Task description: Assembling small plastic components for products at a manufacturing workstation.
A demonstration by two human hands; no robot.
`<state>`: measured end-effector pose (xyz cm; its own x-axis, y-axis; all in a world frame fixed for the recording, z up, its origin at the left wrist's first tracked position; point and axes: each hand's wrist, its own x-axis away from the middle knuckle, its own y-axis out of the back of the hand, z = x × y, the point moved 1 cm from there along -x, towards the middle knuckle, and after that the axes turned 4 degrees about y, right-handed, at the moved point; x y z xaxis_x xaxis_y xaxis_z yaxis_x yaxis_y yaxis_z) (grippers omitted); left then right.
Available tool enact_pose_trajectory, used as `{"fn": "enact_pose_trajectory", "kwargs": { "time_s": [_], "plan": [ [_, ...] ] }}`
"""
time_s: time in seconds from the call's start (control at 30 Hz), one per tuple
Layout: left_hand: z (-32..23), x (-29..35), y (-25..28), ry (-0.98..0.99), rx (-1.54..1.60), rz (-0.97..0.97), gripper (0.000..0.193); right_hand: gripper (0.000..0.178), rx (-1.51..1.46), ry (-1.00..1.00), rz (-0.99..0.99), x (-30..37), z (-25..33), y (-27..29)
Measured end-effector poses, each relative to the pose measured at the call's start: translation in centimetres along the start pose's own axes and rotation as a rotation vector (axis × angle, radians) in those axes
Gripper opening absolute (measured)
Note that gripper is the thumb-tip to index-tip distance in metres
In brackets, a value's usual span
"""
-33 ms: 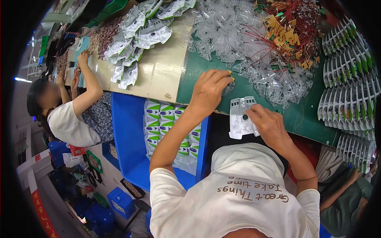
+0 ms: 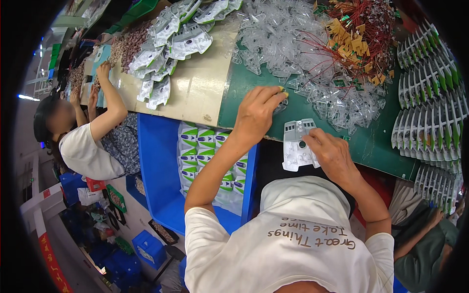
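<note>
Almost nothing has been moved since the earlier frame: both hands and the shell are seen in practically the same places. By the right hand (image 2: 336,155), the white-and-grey shell (image 2: 297,149) is gripped at its right edge, between thumb and fingers, and held over the near edge of the worktop (image 2: 383,152). The left hand (image 2: 255,111) is held well apart from the right, at 10 o'clock from the shell, with its yellow-covered fingertips brought close together. A small clear part (image 2: 281,106) is seen just under them; whether it is pinched cannot be told.

From the shell, clear parts (image 2: 273,36) are heaped between 12 and 1 o'clock, their near side spread close to the hands. At 1 o'clock, farther off, red wires (image 2: 378,27) are tangled with yellow pieces (image 2: 344,41). Green-edged shells (image 2: 190,45) are piled at 10 o'clock on the cream part of the worktop, and rows of white-and-green shells (image 2: 427,124) are stacked between 2 and 3.

Between 8 and 9 o'clock a blue crate (image 2: 157,168) is placed, in which white-and-green pieces (image 2: 204,152) are packed. Beyond it, at 9, a co-worker (image 2: 90,154) is seated, one arm stretched toward small brown parts (image 2: 132,45).
</note>
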<state>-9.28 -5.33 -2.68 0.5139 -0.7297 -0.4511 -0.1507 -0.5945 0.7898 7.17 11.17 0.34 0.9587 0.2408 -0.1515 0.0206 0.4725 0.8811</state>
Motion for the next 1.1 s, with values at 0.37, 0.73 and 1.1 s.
{"fn": "enact_pose_trajectory", "kwargs": {
  "time_s": [0.37,0.73,1.1],
  "plan": [
    [-2.2,2.1,1.1,0.199,0.164,0.053,0.028,0.025,-0.040,0.006,-0.027,-0.2,-0.3,0.3],
    [-5.9,4.4,0.9,-0.098,0.103,0.084,0.029,0.027,-0.032,0.101,-0.081,-0.2,-1.0,-0.2],
    [-6.0,4.7,-0.7,-0.043,0.145,0.077,0.029,0.015,-0.179,-0.096,-0.073,0.0,-1.4,-0.7]
  ]
}}
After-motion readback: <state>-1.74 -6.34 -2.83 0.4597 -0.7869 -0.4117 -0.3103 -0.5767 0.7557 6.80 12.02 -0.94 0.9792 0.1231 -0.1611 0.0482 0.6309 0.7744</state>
